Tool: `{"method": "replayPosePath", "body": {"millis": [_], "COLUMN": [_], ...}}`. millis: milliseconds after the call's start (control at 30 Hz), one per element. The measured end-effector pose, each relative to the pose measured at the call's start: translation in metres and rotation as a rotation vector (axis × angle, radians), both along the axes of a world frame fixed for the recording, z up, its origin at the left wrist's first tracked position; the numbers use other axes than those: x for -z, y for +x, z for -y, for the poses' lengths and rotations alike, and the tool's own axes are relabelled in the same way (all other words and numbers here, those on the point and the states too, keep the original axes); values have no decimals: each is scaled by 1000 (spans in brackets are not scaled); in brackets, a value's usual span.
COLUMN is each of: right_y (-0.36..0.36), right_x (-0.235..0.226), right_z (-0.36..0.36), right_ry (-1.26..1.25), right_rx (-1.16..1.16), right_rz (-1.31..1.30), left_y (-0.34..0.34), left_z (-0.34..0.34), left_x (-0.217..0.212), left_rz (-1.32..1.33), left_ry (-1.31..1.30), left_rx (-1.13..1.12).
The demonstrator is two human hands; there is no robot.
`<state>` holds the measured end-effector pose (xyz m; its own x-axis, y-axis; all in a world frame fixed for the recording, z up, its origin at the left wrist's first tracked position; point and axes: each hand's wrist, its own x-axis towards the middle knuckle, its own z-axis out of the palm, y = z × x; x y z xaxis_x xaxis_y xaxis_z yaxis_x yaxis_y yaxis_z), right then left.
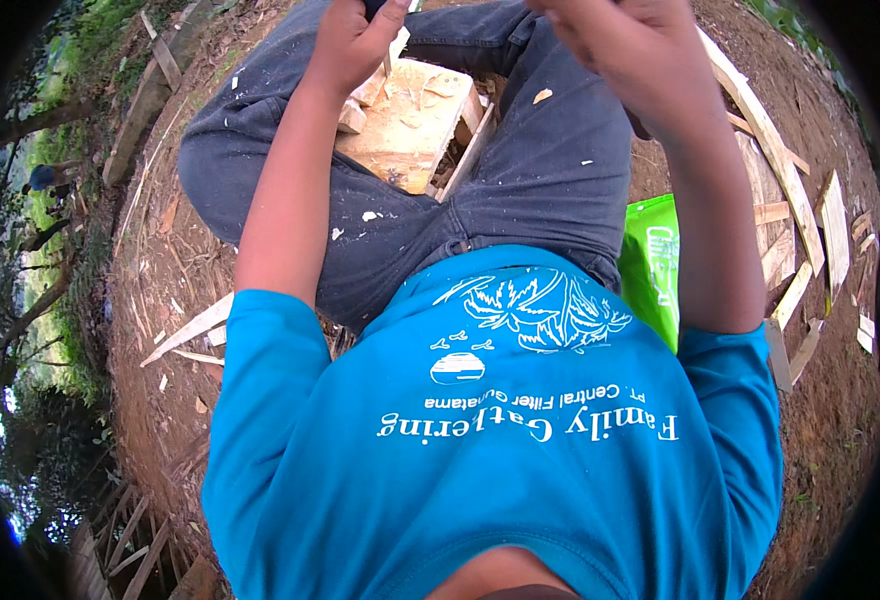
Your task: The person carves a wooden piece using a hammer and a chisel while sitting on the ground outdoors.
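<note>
My left hand [357,45] is at the top edge, its fingers closed round a dark, rounded thing [373,8] that the frame cuts off. A pale strip of wood [397,47] shows just beside that hand, slanting down toward a light wooden block [405,135] between my legs. Chips and shavings lie on the block's top. My right hand [620,35] is raised over my right leg, also at the top edge. Its fingers look curled, but their tips and whatever they may hold are out of the frame.
A bright green bag [652,262] lies against my right hip. Long wooden strips [775,140] and offcuts are strewn over the bare earth on the right. Pointed wood slivers [192,330] lie on the left. Trees and a distant person [42,180] appear at the far left.
</note>
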<state>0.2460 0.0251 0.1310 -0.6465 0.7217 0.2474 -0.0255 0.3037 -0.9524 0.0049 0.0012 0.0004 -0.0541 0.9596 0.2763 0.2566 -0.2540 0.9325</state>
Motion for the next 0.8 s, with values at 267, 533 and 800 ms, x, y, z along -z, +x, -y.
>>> {"method": "replayPosePath", "body": {"millis": [267, 533, 800], "right_y": [12, 17, -13], "right_x": [-13, -21, -22], "right_z": [14, 16, 5], "right_ry": [-268, -132, 33], "right_rx": [89, 114, 190], "right_rz": [-72, -66, 194], "left_y": [-14, -4, -2], "left_z": [-12, -9, -11], "left_x": [8, 2, -1], "left_rz": [393, -20, -142], "left_ry": [32, 60, -27], "left_rx": [-13, -30, -55]}}
